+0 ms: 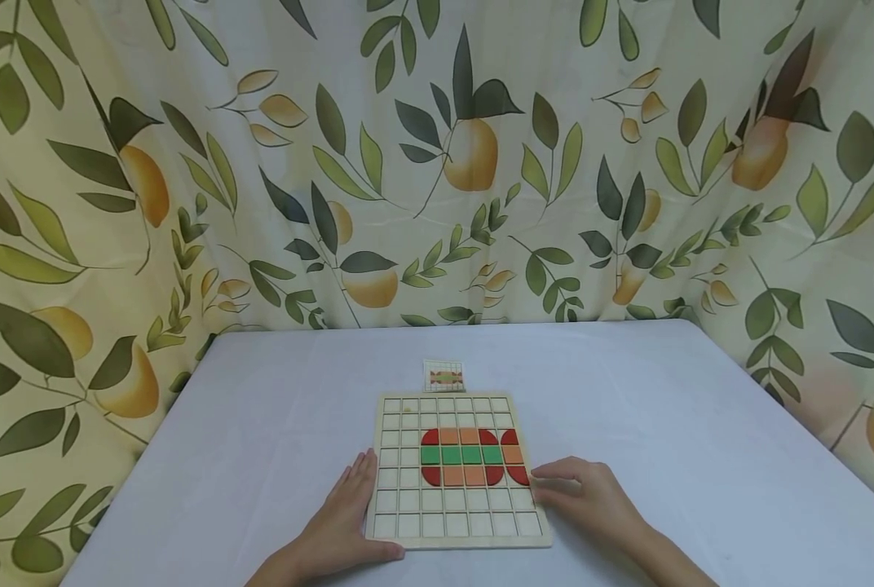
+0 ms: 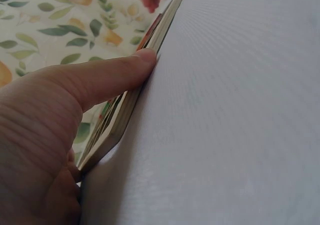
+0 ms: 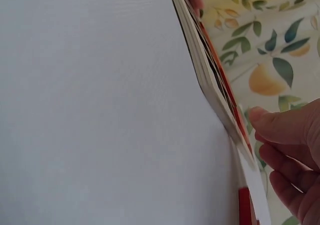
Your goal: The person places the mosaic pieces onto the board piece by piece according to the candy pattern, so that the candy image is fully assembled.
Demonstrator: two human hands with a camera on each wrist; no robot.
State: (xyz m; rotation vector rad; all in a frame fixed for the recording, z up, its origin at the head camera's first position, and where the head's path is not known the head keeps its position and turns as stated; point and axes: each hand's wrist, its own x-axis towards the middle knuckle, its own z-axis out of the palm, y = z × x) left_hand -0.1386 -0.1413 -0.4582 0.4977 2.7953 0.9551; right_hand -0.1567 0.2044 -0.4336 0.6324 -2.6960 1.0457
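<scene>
A wooden grid board [image 1: 422, 526] lies on the table with coloured tiles in its middle and right cells. Green tiles [image 1: 461, 455] form a row between two rows of orange tiles [image 1: 463, 475]. Red rounded tiles [image 1: 431, 475] sit at the corners, and more red and orange ones fill the rightmost column. My left hand [image 1: 342, 518] steadies the board, fingers along its left side, thumb against the front edge. At the right edge, my right hand [image 1: 591, 497] is beside a red tile [image 1: 518, 474], fingers loosely bent; no piece shows between them.
Behind the board lies a small card [image 1: 444, 377] printed with a coloured grid pattern. A white cloth covers the table [image 1: 290, 408]. Leaf-and-fruit curtains [image 1: 422, 244] hang around its back and sides. A red piece [image 3: 245, 207] shows low in the right wrist view.
</scene>
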